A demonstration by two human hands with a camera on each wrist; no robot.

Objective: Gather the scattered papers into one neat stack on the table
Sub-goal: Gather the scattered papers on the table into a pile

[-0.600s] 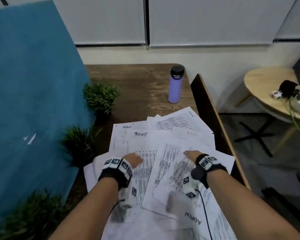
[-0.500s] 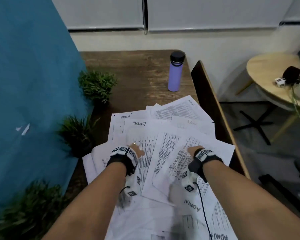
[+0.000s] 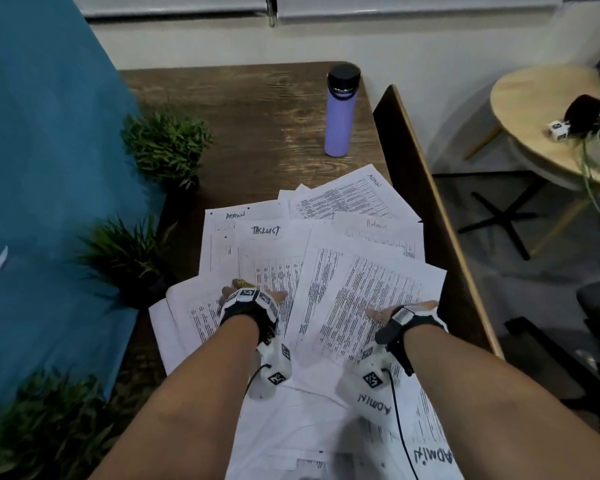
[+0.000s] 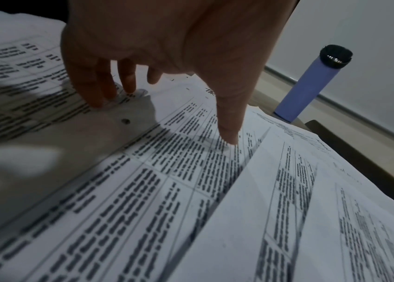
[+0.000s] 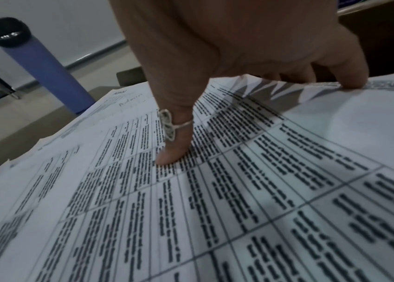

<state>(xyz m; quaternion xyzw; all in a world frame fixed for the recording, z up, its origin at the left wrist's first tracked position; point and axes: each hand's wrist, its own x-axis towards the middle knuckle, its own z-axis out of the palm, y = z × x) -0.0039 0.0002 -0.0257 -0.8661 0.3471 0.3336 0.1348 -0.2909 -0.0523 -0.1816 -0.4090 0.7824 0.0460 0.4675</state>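
Both hands press down flat-fingered on the spread of papers [image 3: 326, 271], neither grip closed around any sheet: the left hand [image 3: 253, 294] has its fingers straight and splayed, thumb tip and fingertips [image 4: 94, 95] touching the print, and the right hand [image 3: 402, 310] likewise stands on its thumb [image 5: 174, 148] and extended fingers, a thin ring [image 5: 169, 124] banding the thumb. The sheets are white, thin and limp, printed with dense tables of dark text, a few with handwritten headings, and they lie fanned and overlapping at odd angles across the near half of the table [image 3: 250, 109], some edges lifted slightly over the ones beneath. Compared with half a second ago, the left hand has slid a little outward onto the leftmost sheets and the right hand has shifted out to the right edge of the spread, so the hands are now wider apart; the pile itself looks much the same. The table is dark, grainy wood with a rounded far corner. A tall lavender bottle [image 3: 338, 112] with a black cap stands upright beyond the papers, apart from them. Small tufted green plants [image 3: 167, 143] line the left side against a teal felt-like panel [image 3: 42, 168], and a round pale-wood side table [image 3: 534, 109] sits off to the right.
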